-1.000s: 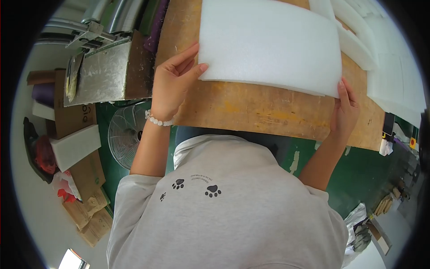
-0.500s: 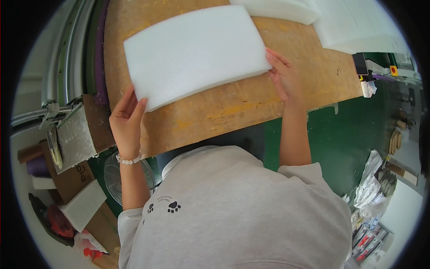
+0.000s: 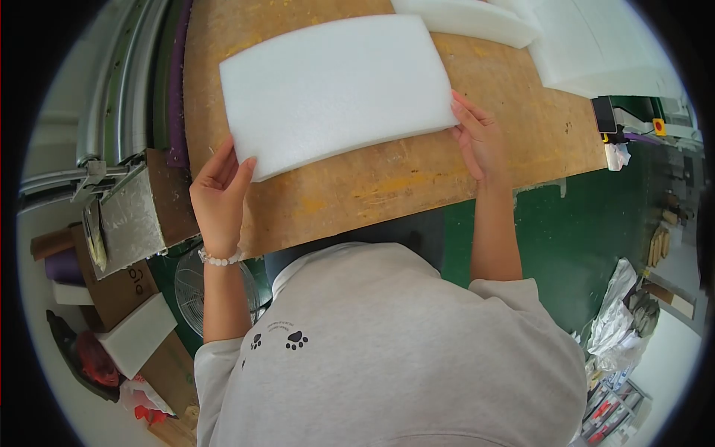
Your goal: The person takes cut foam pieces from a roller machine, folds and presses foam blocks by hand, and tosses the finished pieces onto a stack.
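A thick white foam sheet (image 3: 339, 93), roughly rectangular, is held between both hands over the wooden table (image 3: 372, 175). Its near-left corner is gripped by my left hand (image 3: 221, 190), with the thumb on the near edge and the fingers at the left side. My right hand (image 3: 478, 138) pinches the near-right corner, thumb on top and some fingertips hidden beneath. Whether the sheet rests on the tabletop or hovers just above it I cannot tell.
More white foam pieces (image 3: 477, 21) lie at the table's far right, beside a large white foam block (image 3: 596, 48). Metal rollers (image 3: 112, 97) run along the left. A floor fan (image 3: 199, 294) stands below the table's left end. A black phone-like device (image 3: 604, 115) sits at the right edge.
The foam sheet and both hands have shifted slightly to the right in view, along with the table and surroundings. Both hands keep the same hold on its corners.
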Motion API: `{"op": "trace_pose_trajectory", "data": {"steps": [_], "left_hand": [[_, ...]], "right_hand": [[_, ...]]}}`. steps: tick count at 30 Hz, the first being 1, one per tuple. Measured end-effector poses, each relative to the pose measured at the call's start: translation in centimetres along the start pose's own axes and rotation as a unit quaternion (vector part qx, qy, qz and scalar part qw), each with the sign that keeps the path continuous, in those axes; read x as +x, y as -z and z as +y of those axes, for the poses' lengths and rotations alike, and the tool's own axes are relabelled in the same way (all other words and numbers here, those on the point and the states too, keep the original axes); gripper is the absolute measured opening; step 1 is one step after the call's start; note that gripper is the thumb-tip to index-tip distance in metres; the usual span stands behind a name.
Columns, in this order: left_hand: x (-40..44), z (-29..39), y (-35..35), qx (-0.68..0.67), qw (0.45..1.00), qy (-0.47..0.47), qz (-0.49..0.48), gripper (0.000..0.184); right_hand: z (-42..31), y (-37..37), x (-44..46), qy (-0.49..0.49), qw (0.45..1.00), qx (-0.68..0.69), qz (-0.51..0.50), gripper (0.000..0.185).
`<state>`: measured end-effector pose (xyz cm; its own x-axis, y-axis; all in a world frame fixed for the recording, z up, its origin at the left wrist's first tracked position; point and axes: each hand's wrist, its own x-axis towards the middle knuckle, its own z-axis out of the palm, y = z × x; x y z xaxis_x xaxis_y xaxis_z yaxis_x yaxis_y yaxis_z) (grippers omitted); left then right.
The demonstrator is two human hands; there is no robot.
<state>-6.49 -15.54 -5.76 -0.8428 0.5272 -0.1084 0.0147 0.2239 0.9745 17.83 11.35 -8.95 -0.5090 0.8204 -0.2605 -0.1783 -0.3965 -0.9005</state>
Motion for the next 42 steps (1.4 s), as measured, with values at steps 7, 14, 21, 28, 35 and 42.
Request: {"op": "trace_pose_trajectory", "data": {"steps": [7, 14, 21, 28, 35, 42], "left_hand": [[-0.1, -1.4, 1.5, -0.035, 0.999, -0.012, -0.027, 0.059], [-1.0, 2.3, 3.3, -0.148, 0.970, -0.078, -0.178, 0.097], [-0.8, 6.7, 4.4, -0.110, 0.930, -0.283, -0.207, 0.080], [-2.8, 7.6, 4.3, 0.079, 0.932, -0.308, -0.176, 0.053], [-2.8, 6.4, 4.1, 0.060, 0.922, -0.347, -0.161, 0.048], [-3.0, 5.5, 3.9, 0.074, 0.914, -0.364, -0.160, 0.045]], "right_hand": [[-0.6, 2.5, 0.9, 0.047, 0.978, -0.172, -0.105, 0.050], [-5.8, 3.8, -1.1, 0.037, 0.942, -0.237, -0.233, 0.099], [-11.8, -3.0, -4.6, 0.274, 0.867, -0.333, -0.250, 0.098], [-11.4, -4.4, -6.7, 0.359, 0.725, -0.565, -0.161, 0.084], [-10.5, -2.6, -5.9, 0.399, 0.739, -0.504, -0.202, 0.084], [-9.8, 1.8, -4.7, 0.274, 0.867, -0.344, -0.235, 0.080]]}}
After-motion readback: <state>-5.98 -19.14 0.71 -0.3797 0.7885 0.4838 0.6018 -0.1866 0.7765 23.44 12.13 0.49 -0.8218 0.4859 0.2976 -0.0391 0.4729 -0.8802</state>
